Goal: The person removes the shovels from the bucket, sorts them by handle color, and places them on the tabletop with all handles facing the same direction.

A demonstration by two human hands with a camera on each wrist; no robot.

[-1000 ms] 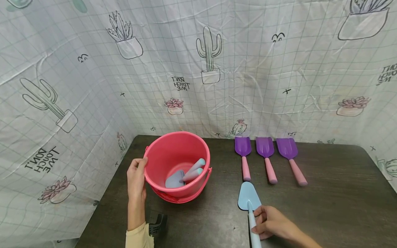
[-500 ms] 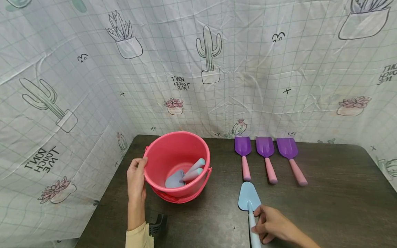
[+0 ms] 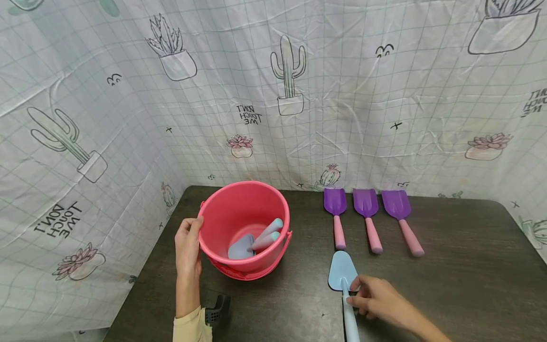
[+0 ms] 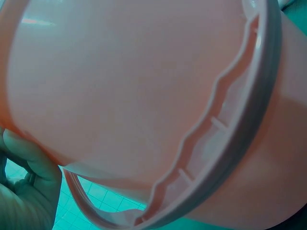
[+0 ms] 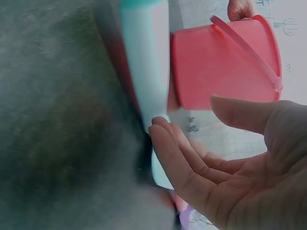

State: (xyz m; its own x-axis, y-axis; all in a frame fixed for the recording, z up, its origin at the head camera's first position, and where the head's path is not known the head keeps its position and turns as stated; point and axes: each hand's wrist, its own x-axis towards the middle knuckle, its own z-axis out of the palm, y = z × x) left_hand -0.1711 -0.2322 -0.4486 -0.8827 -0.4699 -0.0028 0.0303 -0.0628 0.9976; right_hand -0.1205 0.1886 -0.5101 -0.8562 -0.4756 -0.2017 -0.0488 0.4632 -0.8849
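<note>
At the left of the head view, my left hand (image 3: 188, 244) pinches the rim of a pink-red bucket (image 3: 245, 202) between thumb and fingers. The bucket stands on the table, with grey-blue toy trowels (image 3: 241, 248) lying inside. Nearer the front lies a light blue toy trowel (image 3: 343, 270), its blade pointing away. My right hand (image 3: 378, 300) is just right of its neck, fingers loosely bent and thumb spread apart. In the right wrist view the fingertips (image 5: 160, 125) are close to the trowel handle (image 5: 146, 57); whether they touch it I cannot tell.
Behind the light blue trowel lie purple toy shovels with pink handles: a left one (image 3: 335, 202), a middle one (image 3: 365, 203) and a right one (image 3: 396, 205). A patterned cloth (image 3: 342, 95) hangs along the dark table's (image 3: 461, 266) back and sides.
My right hand has loosened from the light blue trowel's handle and shifted slightly forward along it, its thumb now apart from the fingers. The trowel, the bucket and my left hand stay put.
</note>
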